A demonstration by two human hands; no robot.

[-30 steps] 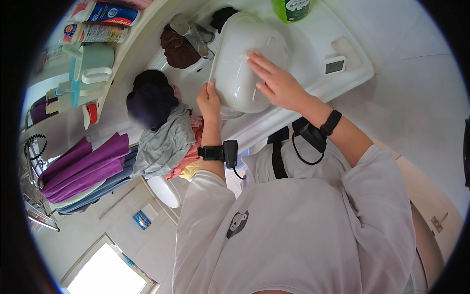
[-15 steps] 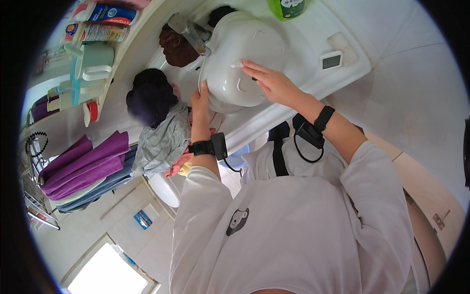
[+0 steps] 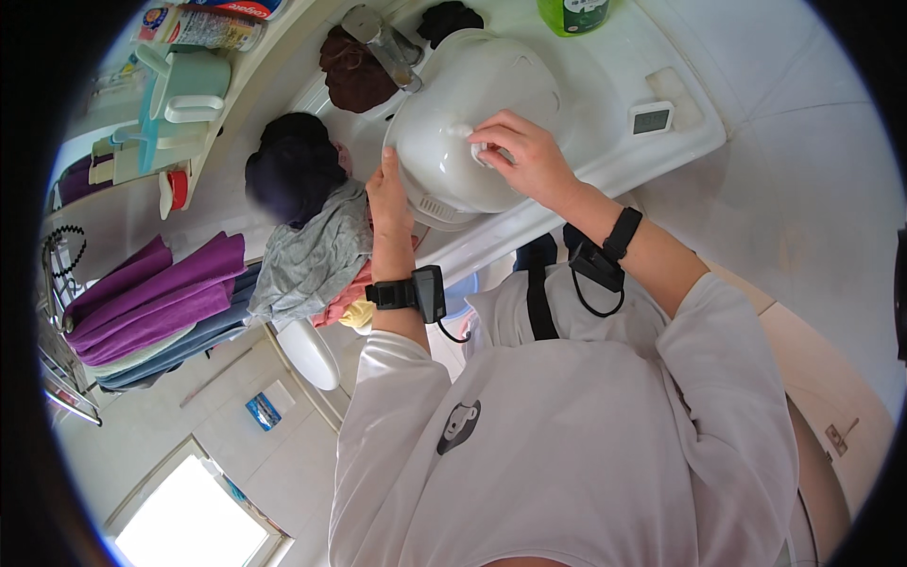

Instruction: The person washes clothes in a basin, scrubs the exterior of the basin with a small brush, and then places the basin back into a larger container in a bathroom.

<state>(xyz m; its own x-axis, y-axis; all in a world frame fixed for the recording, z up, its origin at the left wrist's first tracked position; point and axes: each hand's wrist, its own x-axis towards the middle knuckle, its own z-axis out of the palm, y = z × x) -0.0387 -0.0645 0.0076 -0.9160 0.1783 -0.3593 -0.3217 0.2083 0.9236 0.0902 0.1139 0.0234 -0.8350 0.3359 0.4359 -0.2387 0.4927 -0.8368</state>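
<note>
Appliance: a white rounded plastic appliance with vent slots sat in the white ceramic sink, just below the metal tap.
Left hand: the left hand lay flat with open fingers against the left side of the appliance.
Right hand: the right hand rested on top, its fingers pinched around a small white knob.
Left edge: a pile of grey and dark clothes lay just beside the sink.
Right edge: a small white digital display stood on the sink rim, with bare tiled floor beyond.
Back: a green bottle stood at the far rim.
</note>
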